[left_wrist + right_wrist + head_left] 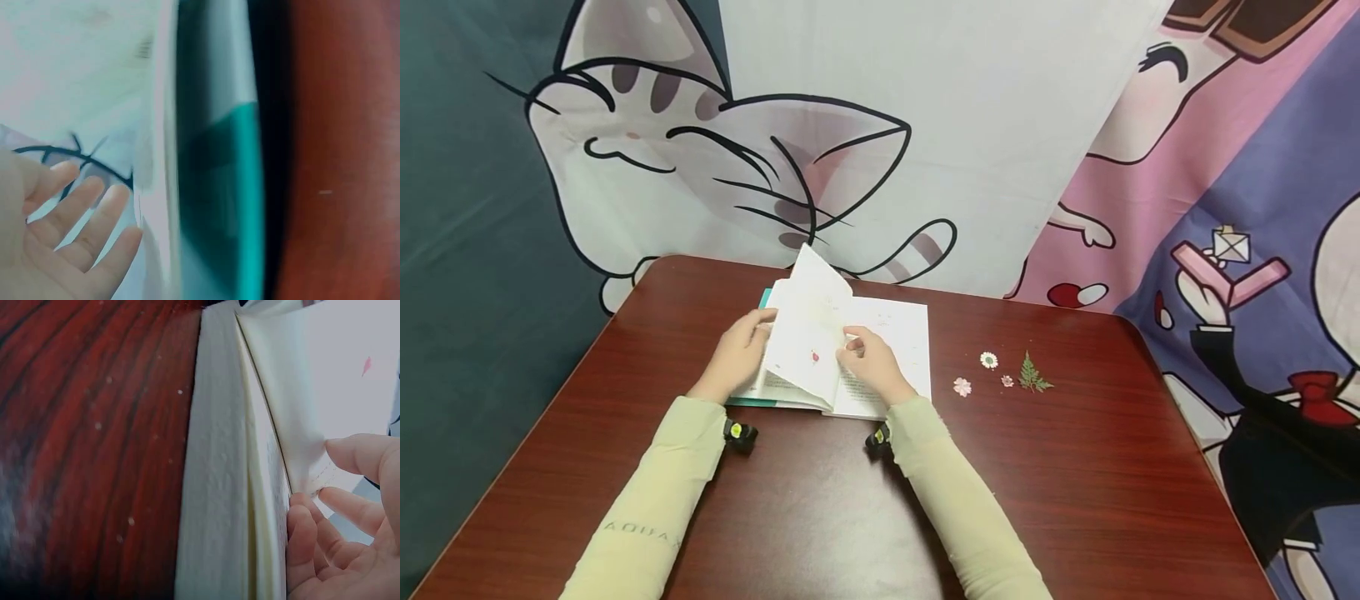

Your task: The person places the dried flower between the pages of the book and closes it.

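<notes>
An open book (pixel 898 350) lies on the table, its teal cover edge (pixel 250 206) showing on the left. One page (pixel 808 337) stands raised over the left half, marked with a small red print. My right hand (pixel 871 358) pinches that page near the middle of the book; in the right wrist view the thumb (pixel 356 452) presses one face, and the other fingers curl over the thick page block (pixel 215 462). At the book's left side is my left hand (pixel 736 350), its fingers (pixel 103 215) spread and loosely bent beside the pages.
Right of the book lie a white daisy (pixel 988 360), two pink flowers (pixel 962 387) and a green fern sprig (pixel 1032 375). The reddish-brown table (pixel 805 500) reaches back to a cartoon-printed cloth (pixel 985 150).
</notes>
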The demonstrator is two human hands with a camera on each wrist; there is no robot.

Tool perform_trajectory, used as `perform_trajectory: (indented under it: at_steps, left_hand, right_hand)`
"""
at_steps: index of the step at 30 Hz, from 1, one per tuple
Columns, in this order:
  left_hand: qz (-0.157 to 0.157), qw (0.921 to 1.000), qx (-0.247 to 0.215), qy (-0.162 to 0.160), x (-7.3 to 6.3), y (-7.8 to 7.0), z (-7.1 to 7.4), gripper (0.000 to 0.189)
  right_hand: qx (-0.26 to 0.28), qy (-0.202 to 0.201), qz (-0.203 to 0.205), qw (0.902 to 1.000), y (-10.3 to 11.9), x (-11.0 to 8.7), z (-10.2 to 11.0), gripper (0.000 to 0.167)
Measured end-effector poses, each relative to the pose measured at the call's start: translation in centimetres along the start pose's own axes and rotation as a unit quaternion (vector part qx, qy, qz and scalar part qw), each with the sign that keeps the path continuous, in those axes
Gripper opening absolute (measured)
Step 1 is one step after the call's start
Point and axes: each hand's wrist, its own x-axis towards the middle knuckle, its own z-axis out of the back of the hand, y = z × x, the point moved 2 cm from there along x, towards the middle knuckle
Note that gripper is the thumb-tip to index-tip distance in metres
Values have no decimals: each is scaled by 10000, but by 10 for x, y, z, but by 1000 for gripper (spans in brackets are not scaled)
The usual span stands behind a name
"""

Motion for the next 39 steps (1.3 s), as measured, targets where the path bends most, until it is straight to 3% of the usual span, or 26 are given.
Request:
perform_trajectory:
  at_steps: [5,8,10,13,16,23,33,39]
  left_hand:
    - [-173,9961,-448,-746,-2,-12,20,39]
    - [-496,9935,-137,-1012,-3,-26,27,38]
    - [-681,9925,205,-999,-3,-36,26,39]
    - [-922,9910,686,-691,-1,-47,16,41]
    - [-1003,9896,1021,-170,1,-51,3,44]
    - [-879,9791,1474,1088,4,-33,-27,54]
    - [-576,9651,1865,1746,-2,-20,-43,65]
    - [-435,9563,2118,1970,-3,-15,-50,79]
  right_hand:
    - [-323,-5,104,9994,3,0,-3,50]
    - [-409,23,32,9992,4,-1,-4,50]
    - [-420,16,-4,9991,4,0,-4,50]
    - [-457,5,-53,9989,5,0,-5,50]
    - [-546,-12,-76,9985,5,1,-5,50]
    - [-516,-54,-109,9986,6,2,-8,50]
    - [-92,-114,-239,9996,2,-2,-6,49]
    - [150,-148,-199,9996,-2,-5,-2,45]
